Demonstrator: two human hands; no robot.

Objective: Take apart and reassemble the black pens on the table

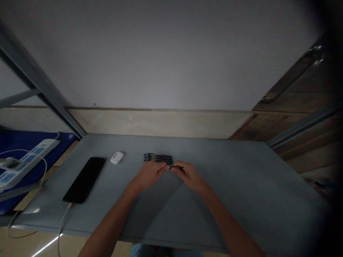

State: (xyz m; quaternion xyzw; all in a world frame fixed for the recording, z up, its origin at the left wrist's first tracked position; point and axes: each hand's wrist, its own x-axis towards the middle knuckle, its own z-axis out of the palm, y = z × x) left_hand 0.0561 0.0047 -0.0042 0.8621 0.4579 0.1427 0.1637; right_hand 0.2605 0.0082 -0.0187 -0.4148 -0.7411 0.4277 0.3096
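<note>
Several slim black pens [158, 157] lie side by side in a row on the grey table [227, 185], just beyond my hands. Fingers pinched, my right hand [189, 175] grips another black pen [178, 167], which points leftward. My left hand [150, 174] is closed at that pen's left end, thumb and fingertips together, right in front of the row. The fingers hide part of the held pen and the near side of the row.
To the left lie a black phone [84, 180] with a charging cable [64, 217] and a white earbud case [117, 157]. A power strip [29, 160] rests on a blue surface beyond the table's left edge. A wooden board [160, 122] and pale wall stand behind.
</note>
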